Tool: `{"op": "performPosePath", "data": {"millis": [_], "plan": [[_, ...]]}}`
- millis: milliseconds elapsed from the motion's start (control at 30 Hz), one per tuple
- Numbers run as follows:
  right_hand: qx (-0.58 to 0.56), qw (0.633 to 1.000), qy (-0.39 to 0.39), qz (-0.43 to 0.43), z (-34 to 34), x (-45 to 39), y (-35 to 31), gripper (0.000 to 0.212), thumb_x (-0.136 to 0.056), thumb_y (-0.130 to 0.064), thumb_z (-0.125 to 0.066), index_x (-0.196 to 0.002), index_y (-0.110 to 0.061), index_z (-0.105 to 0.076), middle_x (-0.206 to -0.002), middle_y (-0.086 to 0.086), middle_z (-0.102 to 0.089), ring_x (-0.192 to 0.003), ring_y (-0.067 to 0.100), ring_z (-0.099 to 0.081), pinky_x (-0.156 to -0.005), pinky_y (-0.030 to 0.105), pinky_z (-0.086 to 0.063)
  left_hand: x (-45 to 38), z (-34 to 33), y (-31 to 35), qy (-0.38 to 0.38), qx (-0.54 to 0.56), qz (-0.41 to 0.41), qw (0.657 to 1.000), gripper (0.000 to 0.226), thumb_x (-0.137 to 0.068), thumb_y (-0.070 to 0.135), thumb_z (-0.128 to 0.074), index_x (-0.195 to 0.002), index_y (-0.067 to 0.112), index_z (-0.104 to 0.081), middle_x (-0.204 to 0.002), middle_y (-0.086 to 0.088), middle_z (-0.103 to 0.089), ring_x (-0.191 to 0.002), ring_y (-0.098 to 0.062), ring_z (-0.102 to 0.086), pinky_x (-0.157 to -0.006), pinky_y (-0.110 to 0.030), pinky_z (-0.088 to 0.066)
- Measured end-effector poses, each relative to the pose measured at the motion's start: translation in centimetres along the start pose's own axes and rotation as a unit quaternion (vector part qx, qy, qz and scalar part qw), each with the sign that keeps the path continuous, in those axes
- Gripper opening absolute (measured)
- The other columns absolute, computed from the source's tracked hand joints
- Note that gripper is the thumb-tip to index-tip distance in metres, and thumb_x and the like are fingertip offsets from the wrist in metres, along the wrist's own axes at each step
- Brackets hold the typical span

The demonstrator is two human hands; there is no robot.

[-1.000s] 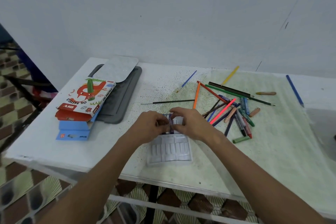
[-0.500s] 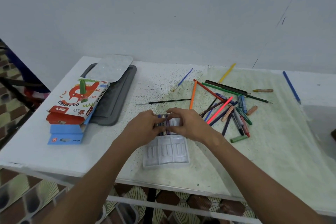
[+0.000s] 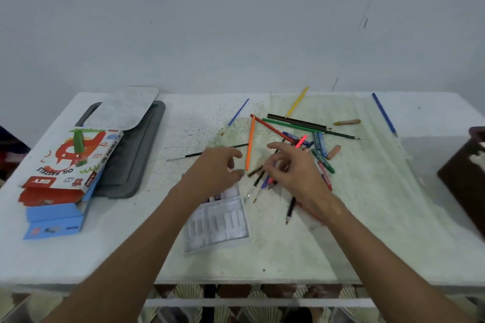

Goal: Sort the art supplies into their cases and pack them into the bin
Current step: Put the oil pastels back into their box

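Both my hands hover above the white table (image 3: 78, 257), fingers loosely curled and holding nothing: my left hand (image 3: 214, 172) over the far end of the clear plastic tray (image 3: 217, 223), my right hand (image 3: 294, 168) over the near edge of the scattered pile of pencils and crayons (image 3: 315, 144). From the tray, that pile lies at about one o'clock, and the oil pastels box (image 3: 70, 157) sits open at nine o'clock, stacked on a blue box (image 3: 53, 220) beside a grey lidded case (image 3: 131, 155). A few dark sticks already sit in the tray's far slots, partly hidden by my wrist. I judge the crayons light, waxy and easy to snap, best pinched around the middle of the paper wrap. The orange pencil (image 3: 249, 143) and its neighbours look stiff and likely to roll, so I would lift each near its centre. The thin tray probably flexes; both long edges seem the safest hold. A dark container (image 3: 464, 176) shows at three o'clock, possibly the bin.
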State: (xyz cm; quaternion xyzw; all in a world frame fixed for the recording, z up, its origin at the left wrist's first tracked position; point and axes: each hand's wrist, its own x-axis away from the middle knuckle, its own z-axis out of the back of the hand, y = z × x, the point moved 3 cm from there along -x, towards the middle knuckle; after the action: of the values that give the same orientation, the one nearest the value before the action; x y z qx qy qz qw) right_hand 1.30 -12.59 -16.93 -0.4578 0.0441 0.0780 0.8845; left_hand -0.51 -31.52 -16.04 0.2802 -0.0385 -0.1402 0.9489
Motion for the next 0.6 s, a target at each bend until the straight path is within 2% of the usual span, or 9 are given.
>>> {"op": "performPosePath", "data": {"millis": [100,133,167,200,233,333,433,500,600], "plan": [[0.042,0.991,0.096,-0.088,4.6,0.6,3.2,0.039,-0.08,-0.011,-0.074,-0.117,-0.014,-0.063,-0.081,0.001,-0.069,-0.062,0.005,-0.057,-0.063,0.008,-0.046,-2.5,-2.7,3.8,-0.009,0.037,-0.055,0.998,0.03,-0.082,0.028,-0.072,-0.107,0.012,-0.068,-0.085,0.001,-0.062,-0.062,-0.002,-0.05,-0.068,-0.02,-0.039],[0.058,0.985,0.114,-0.112,5.7,0.8,4.1,0.04,-0.079,-0.013,-0.075,-0.117,-0.014,-0.064,-0.086,0.004,-0.07,-0.069,0.01,-0.062,-0.069,0.012,-0.05,-3.4,-3.7,4.9,-0.019,0.042,-0.064,0.997,0.029,-0.082,0.027,-0.072,-0.105,0.01,-0.069,-0.085,-0.002,-0.063,-0.066,-0.008,-0.053,-0.068,-0.021,-0.041],[0.071,0.982,0.122,-0.128,6.4,1.0,5.0,0.04,-0.078,-0.014,-0.075,-0.116,-0.015,-0.064,-0.09,0.006,-0.071,-0.075,0.016,-0.065,-0.075,0.021,-0.054,-4.2,-4.6,5.9,-0.032,0.042,-0.07,0.996,0.028,-0.082,0.028,-0.071,-0.103,0.009,-0.069,-0.085,-0.004,-0.064,-0.071,-0.013,-0.056,-0.068,-0.024,-0.044],[0.076,0.98,0.124,-0.137,6.9,1.1,5.6,0.041,-0.077,-0.016,-0.076,-0.116,-0.014,-0.064,-0.091,0.006,-0.071,-0.078,0.02,-0.066,-0.079,0.032,-0.056,-4.9,-5.4,6.8,-0.046,0.033,-0.071,0.996,0.026,-0.083,0.03,-0.07,-0.101,0.01,-0.07,-0.085,-0.005,-0.064,-0.075,-0.017,-0.058,-0.07,-0.026,-0.046],[0.076,0.979,0.121,-0.144,7.1,1.2,6.0,0.041,-0.076,-0.016,-0.076,-0.116,-0.014,-0.064,-0.091,0.005,-0.071,-0.078,0.021,-0.066,-0.08,0.036,-0.056,-5.6,-6.1,7.6,-0.058,0.014,-0.069,0.996,0.023,-0.084,0.032,-0.068,-0.097,0.013,-0.07,-0.085,-0.005,-0.064,-0.077,-0.018,-0.058,-0.071,-0.028,-0.047],[0.091,0.979,0.11,-0.148,7.1,0.9,6.5,0.043,-0.078,-0.017,-0.076,-0.118,-0.012,-0.062,-0.089,0.003,-0.07,-0.074,0.015,-0.059,-0.075,0.025,-0.049,-7.0,-7.4,9.2,-0.075,-0.064,-0.07,0.993,0.019,-0.087,0.036,-0.062,-0.081,0.018,-0.064,-0.073,-0.004,-0.058,-0.072,-0.023,-0.059,-0.065,-0.032,-0.047],[0.106,0.979,0.1,-0.14,7.1,0.4,6.6,0.045,-0.078,-0.016,-0.075,-0.12,-0.012,-0.061,-0.092,0.003,-0.071,-0.077,0.012,-0.057,-0.073,0.018,-0.043,-7.3,-7.8,9.5,-0.08,-0.104,-0.069,0.989,0.025,-0.09,0.032,-0.058,-0.088,0.01,-0.07,-0.065,-0.003,-0.052,-0.064,-0.022,-0.055,-0.061,-0.033,-0.048],[0.123,0.98,0.079,-0.136,7.1,0.4,6.5,0.047,-0.078,-0.014,-0.072,-0.123,-0.013,-0.059,-0.096,0.005,-0.071,-0.082,0.017,-0.061,-0.078,0.023,-0.048,-7.2,-8.0,9.4,-0.075,-0.109,-0.069,0.989,0.025,-0.089,0.028,-0.056,-0.087,0.007,-0.07,-0.062,-0.002,-0.049,-0.06,-0.021,-0.052,-0.058,-0.032,-0.046],[0.172,0.978,0.047,-0.109,6.8,0.4,6.1,0.044,-0.079,-0.011,-0.065,-0.122,-0.014,-0.058,-0.097,0.009,-0.071,-0.087,0.025,-0.064,-0.078,0.035,-0.054,-6.7,-8.1,9.4,-0.058,-0.086,-0.052,0.993,0.02,-0.083,0.023,-0.06,-0.087,0.007,-0.071,-0.075,-0.008,-0.059,-0.065,-0.022,-0.056,-0.056,-0.028,-0.045]]}}
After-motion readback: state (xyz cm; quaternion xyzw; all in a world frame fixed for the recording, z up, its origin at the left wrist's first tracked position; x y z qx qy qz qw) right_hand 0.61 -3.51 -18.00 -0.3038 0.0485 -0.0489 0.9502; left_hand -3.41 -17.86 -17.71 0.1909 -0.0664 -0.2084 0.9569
